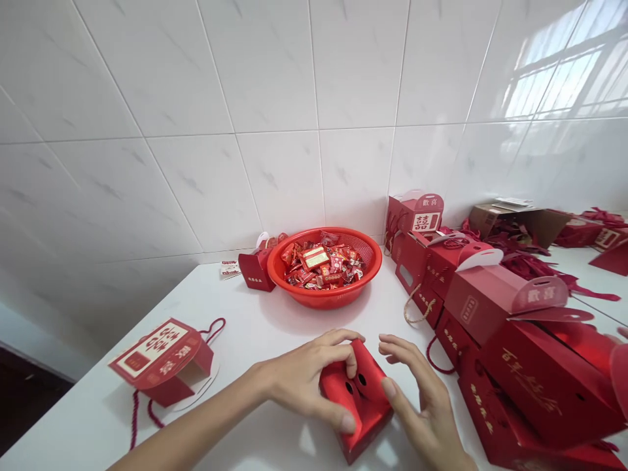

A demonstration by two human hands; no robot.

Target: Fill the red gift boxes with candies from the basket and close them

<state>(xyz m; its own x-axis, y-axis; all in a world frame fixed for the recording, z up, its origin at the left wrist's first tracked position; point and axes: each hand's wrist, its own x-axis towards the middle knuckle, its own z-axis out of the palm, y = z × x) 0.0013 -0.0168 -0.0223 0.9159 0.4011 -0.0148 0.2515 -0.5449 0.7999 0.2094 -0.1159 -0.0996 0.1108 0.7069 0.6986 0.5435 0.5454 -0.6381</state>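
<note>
A small shiny red box (369,400) with two dark round holes in its top lies at the front middle of the white table. My left hand (314,376) grips it from the left, thumb on the near part and fingers over the far part. My right hand (422,399) is at the box's right side, fingers apart and curved, the thumb tip close to its right edge. Beyond both hands stands a red plastic basket (321,301) full of wrapped sweets (316,258). A red and cream box (164,356) with dark red cords lies at the left.
Red gift boxes (530,373) are stacked along the right, some with cord handles. Another small red box (258,269) and paper cards (229,269) lie left of the basket. An open brown carton (520,222) holds dark red ribbons at the back right. A tiled wall (275,176) rises behind.
</note>
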